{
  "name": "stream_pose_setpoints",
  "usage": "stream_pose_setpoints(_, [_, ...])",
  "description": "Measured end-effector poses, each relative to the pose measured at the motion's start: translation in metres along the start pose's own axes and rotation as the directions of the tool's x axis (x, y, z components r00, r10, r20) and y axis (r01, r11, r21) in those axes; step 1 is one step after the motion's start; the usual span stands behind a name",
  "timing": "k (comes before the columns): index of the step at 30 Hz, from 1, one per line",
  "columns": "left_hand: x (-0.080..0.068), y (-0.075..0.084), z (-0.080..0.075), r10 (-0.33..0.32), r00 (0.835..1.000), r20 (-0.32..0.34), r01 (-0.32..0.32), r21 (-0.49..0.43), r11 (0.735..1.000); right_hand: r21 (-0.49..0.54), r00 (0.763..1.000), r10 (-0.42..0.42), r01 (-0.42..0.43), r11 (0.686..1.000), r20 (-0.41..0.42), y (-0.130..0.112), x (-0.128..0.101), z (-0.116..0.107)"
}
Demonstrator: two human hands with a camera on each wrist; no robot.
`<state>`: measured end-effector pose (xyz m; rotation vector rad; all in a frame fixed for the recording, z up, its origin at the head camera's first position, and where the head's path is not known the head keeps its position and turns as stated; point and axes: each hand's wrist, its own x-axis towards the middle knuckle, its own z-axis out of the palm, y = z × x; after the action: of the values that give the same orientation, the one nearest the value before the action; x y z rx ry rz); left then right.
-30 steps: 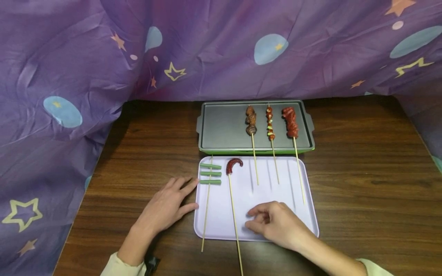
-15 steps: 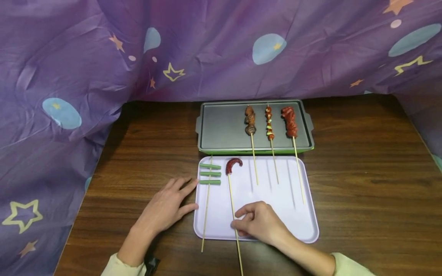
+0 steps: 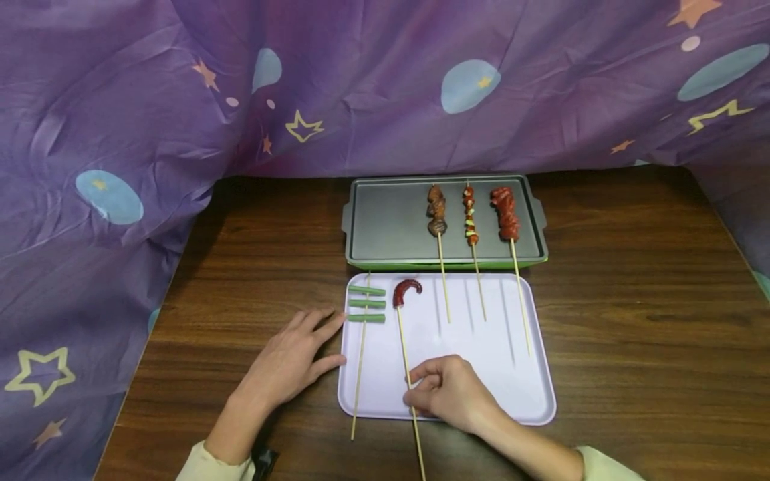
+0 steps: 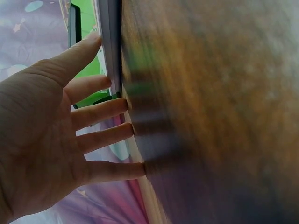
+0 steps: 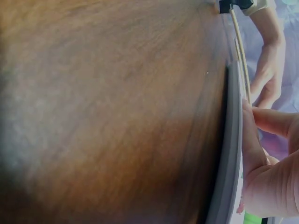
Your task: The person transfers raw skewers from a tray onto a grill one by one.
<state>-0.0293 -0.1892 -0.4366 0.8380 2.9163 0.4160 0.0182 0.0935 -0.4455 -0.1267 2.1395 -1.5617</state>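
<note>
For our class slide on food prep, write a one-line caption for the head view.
Right hand pinches the sausage skewer on the lilac tray; left hand rests flat beside it.

Left hand (image 3: 287, 364) lies flat, palm down, fingers spread; right hand (image 3: 452, 393) is curled, fingertips pinched together.

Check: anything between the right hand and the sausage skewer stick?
Nothing visible. The right hand is already at the skewer, fingertips on its stick near the front of the lilac tray. The sausage end lies free. The bean skewer is to its left, apart. The left hand rests on the table.
</note>
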Motion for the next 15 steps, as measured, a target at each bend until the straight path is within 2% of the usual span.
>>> stream_pose_setpoints(7, [0.0, 0.0, 0.0, -0.002, 1.0, 0.001, 0.002, 0.0, 1.0, 0.014, 1.0, -0.025, 0.025, 1.0, 0.013, -0.005, -0.007, -0.002])
stream_pose_setpoints(15, [0.0, 0.0, 0.0, 0.0, 1.0, -0.001, 0.0, -0.003, 1.0, 0.001, 0.996, -0.054, 0.054, 0.999, 0.064, -0.022, -0.018, -0.004])
